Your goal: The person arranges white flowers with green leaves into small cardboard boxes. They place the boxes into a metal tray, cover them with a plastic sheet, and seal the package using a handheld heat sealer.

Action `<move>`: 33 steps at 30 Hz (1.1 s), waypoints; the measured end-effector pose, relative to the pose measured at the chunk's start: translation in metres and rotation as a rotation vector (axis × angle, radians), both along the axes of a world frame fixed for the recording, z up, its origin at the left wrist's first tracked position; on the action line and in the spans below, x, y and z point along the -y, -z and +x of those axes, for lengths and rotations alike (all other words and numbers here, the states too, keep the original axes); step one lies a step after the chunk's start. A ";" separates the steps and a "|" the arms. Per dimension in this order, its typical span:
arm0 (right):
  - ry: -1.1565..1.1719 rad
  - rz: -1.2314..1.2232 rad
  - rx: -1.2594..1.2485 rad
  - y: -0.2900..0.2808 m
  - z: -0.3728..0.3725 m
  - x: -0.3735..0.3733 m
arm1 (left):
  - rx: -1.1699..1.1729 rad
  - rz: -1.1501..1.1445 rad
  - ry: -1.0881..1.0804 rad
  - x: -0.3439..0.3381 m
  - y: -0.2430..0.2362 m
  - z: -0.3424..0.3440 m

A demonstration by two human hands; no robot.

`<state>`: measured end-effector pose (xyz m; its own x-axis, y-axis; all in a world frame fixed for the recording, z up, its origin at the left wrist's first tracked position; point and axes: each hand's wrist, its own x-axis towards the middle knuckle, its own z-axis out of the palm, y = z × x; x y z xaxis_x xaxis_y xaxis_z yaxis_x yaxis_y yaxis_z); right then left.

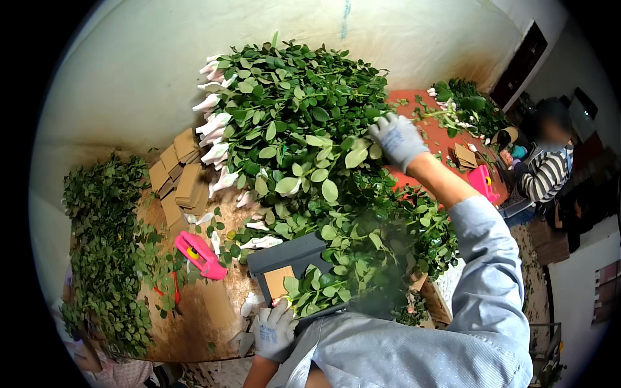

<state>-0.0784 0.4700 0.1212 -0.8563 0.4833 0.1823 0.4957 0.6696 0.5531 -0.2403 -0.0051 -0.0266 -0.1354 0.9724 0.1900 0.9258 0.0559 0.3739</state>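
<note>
Leafy stems [310, 97] lie heaped on the tabletop [184, 333]; my right hand [396, 138] is at their right edge; my left hand [275, 331] is beside the dark tray [284, 254]; I cannot tell whether either's fingers grasp anything.

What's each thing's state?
Green leafy stems with white-wrapped tips, piled
Brown rectangular cardboard pieces, loosely stacked
Dark grey angular stand, partly covered by leaves
Left pink plastic tape dispenser, set down
Red tabletop, leaf-strewn
Grey-gloved left hand, grip unclear
Grey-gloved right hand, at stems, grip unclear
</note>
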 end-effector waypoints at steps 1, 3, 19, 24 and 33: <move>0.030 -0.042 0.027 -0.011 0.002 0.007 | -0.009 -0.010 0.003 0.003 0.003 -0.002; -0.009 -0.066 -0.020 -0.010 0.008 0.017 | -0.014 0.014 0.000 0.004 0.005 -0.002; -0.013 -0.812 -0.086 0.182 -0.165 0.044 | -0.086 -0.054 0.040 0.006 0.014 -0.009; 0.068 -0.786 0.033 0.245 -0.176 0.034 | -0.078 0.035 0.029 -0.001 0.011 -0.004; -0.202 -0.419 -0.062 0.157 -0.147 0.010 | -0.156 0.018 0.036 0.007 0.023 -0.009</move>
